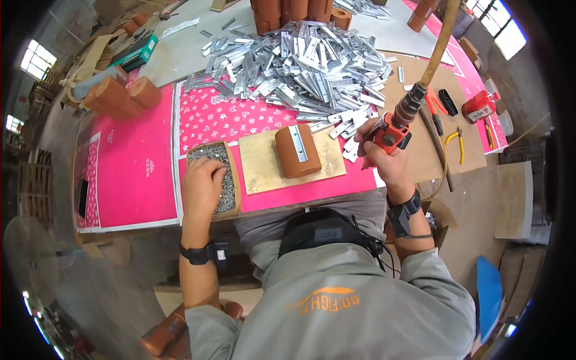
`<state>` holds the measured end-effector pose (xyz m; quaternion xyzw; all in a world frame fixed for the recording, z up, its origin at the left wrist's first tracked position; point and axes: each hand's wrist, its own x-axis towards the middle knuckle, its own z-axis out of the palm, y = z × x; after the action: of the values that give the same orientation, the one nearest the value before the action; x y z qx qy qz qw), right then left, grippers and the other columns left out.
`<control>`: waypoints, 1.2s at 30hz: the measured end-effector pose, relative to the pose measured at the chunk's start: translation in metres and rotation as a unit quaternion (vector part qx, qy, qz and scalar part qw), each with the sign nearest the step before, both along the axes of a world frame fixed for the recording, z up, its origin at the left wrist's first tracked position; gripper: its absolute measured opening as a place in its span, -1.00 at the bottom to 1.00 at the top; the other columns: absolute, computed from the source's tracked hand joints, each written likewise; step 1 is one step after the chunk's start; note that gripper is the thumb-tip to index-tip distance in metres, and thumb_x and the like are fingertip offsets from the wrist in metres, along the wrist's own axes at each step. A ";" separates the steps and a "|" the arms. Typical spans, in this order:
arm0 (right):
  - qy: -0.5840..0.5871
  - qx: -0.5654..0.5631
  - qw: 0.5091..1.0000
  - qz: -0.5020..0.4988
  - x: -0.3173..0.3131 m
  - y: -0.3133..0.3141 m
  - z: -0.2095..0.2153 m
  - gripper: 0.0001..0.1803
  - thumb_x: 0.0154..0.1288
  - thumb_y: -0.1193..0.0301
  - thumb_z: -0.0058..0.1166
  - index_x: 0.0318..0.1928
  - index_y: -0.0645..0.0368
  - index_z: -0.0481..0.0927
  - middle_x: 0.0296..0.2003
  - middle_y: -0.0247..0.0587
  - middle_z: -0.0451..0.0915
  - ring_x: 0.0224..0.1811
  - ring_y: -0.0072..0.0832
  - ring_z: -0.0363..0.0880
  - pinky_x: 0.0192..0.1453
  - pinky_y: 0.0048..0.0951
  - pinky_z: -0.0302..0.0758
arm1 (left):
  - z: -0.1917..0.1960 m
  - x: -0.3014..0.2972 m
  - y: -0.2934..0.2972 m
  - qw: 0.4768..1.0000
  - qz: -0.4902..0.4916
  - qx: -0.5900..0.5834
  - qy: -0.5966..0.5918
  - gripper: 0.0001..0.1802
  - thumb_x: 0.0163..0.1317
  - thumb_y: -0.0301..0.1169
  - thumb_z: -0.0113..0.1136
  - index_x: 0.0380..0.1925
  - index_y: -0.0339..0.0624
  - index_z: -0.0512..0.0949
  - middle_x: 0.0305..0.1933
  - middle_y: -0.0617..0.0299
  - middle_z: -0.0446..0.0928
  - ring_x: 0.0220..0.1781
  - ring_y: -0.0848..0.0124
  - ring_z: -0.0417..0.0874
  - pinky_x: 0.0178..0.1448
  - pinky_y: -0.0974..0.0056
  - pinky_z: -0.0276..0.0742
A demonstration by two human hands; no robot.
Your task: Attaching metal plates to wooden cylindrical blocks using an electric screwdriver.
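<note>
The left hand (203, 183) is held with its back turned up at the front of the pink-covered table (138, 180), its fingers bent and lowered into an open box (236, 174) filled with small silvery fasteners (226, 201); whether one is pinched cannot be told. Its forearm is raised almost straight from below, with a black band (197, 256) strapped round the wrist. The right hand (390, 165) is wrapped firmly around a red power tool (393, 133), which is tilted, its narrow tip pointed down and leftward. That forearm is angled in from the lower right, a black device (405, 213) being strapped to it.

At the far left, several brown cylinders (114, 99) are grouped near a green box (139, 54). Between the hands, a pale board (258, 159) is laid, and on it one brown cylinder with a metal strip (298, 144) along its top is rested on its side. The board is bordered on its far side by a large heap of metal strips (312, 72), some of which are scattered close to the tool's tip. Farther right, yellow-handled pliers (461, 144) and a red container (479, 108) are set down, well apart from the cylinder.
</note>
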<state>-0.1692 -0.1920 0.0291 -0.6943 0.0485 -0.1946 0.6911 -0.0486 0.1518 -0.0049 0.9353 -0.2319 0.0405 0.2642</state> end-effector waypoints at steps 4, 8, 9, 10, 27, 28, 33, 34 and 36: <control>-0.020 -0.005 1.000 -0.006 0.003 -0.001 0.008 -0.79 0.09 0.67 0.03 -0.20 0.31 0.53 -0.35 -0.19 0.65 -0.48 -0.61 0.61 -0.53 -0.62 0.51 | 0.000 -0.006 -0.002 0.998 0.047 -0.043 0.012 -0.89 0.22 -0.49 0.21 -0.27 -0.27 0.57 -0.31 -0.01 0.57 -0.20 0.03 0.60 -0.10 0.05 0.50; 0.010 -0.027 0.999 0.013 0.001 -0.003 0.017 -0.75 0.10 0.60 -0.01 -0.15 0.27 0.50 -0.27 -0.15 0.61 -0.40 -0.54 0.58 -0.42 -0.52 0.56 | 0.000 -0.008 -0.002 0.997 0.061 -0.037 -0.038 -0.88 0.24 -0.47 0.19 -0.26 -0.28 0.57 -0.32 -0.03 0.56 -0.21 0.05 0.60 -0.11 0.06 0.50; 0.011 -0.027 0.999 0.012 0.001 -0.003 0.017 -0.75 0.10 0.60 -0.01 -0.15 0.27 0.50 -0.27 -0.15 0.61 -0.40 -0.54 0.58 -0.42 -0.52 0.56 | 0.000 -0.008 -0.002 0.996 0.061 -0.040 -0.044 -0.87 0.24 -0.46 0.19 -0.26 -0.29 0.58 -0.32 -0.03 0.56 -0.23 0.07 0.60 -0.12 0.08 0.50; 0.017 -0.020 0.999 0.019 0.001 -0.004 0.017 -0.73 0.11 0.59 0.02 -0.12 0.26 0.49 -0.26 -0.14 0.61 -0.40 -0.53 0.58 -0.42 -0.52 0.56 | -0.001 -0.009 -0.002 0.996 0.059 -0.040 -0.044 -0.87 0.24 -0.46 0.19 -0.26 -0.29 0.58 -0.32 -0.03 0.56 -0.23 0.07 0.60 -0.12 0.08 0.50; -0.065 0.147 0.975 0.156 0.046 0.076 0.117 -0.71 0.22 0.58 -0.03 -0.03 0.34 0.53 -0.23 -0.04 0.65 -0.48 -0.47 0.64 -0.38 -0.46 0.57 | -0.001 -0.082 -0.105 0.826 -0.080 -0.482 0.282 -0.84 0.40 -0.50 0.19 -0.09 -0.33 0.60 -0.21 0.17 0.69 -0.23 0.56 0.62 -0.09 0.45 0.55; -0.058 0.156 0.974 0.154 0.047 0.077 0.116 -0.71 0.21 0.58 -0.02 -0.03 0.34 0.54 -0.23 -0.04 0.65 -0.48 -0.48 0.64 -0.38 -0.46 0.57 | -0.001 -0.082 -0.105 0.826 -0.077 -0.484 0.280 -0.83 0.40 -0.50 0.20 -0.08 -0.33 0.60 -0.21 0.17 0.69 -0.23 0.56 0.62 -0.09 0.45 0.55; -0.081 0.141 0.977 0.141 0.050 0.073 0.107 -0.72 0.22 0.53 -0.03 -0.06 0.34 0.54 -0.23 -0.10 0.65 -0.40 -0.53 0.61 -0.32 -0.47 0.58 | -0.001 -0.081 -0.106 0.839 -0.082 -0.471 0.261 -0.83 0.39 -0.48 0.22 -0.09 -0.33 0.61 -0.22 0.19 0.71 -0.25 0.60 0.62 -0.11 0.47 0.52; -0.080 0.141 0.977 0.142 0.051 0.074 0.106 -0.72 0.22 0.53 -0.03 -0.06 0.34 0.54 -0.23 -0.10 0.65 -0.40 -0.53 0.61 -0.32 -0.47 0.58 | 0.000 -0.081 -0.106 0.841 -0.078 -0.472 0.251 -0.83 0.37 -0.47 0.24 -0.11 -0.33 0.62 -0.24 0.20 0.73 -0.26 0.63 0.62 -0.15 0.49 0.50; -0.090 0.136 0.976 0.143 0.052 0.073 0.105 -0.72 0.22 0.54 -0.03 -0.06 0.34 0.54 -0.23 -0.10 0.64 -0.40 -0.54 0.61 -0.32 -0.46 0.59 | 0.002 -0.081 -0.104 0.850 -0.082 -0.455 0.253 -0.84 0.38 -0.48 0.22 -0.10 -0.32 0.61 -0.22 0.19 0.71 -0.24 0.60 0.63 -0.11 0.46 0.53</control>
<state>-0.1173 -0.1186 0.1341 -0.5735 -0.0875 -0.1468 0.8012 -0.1296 0.0477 -0.0026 0.6656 -0.1888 -0.1180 0.7123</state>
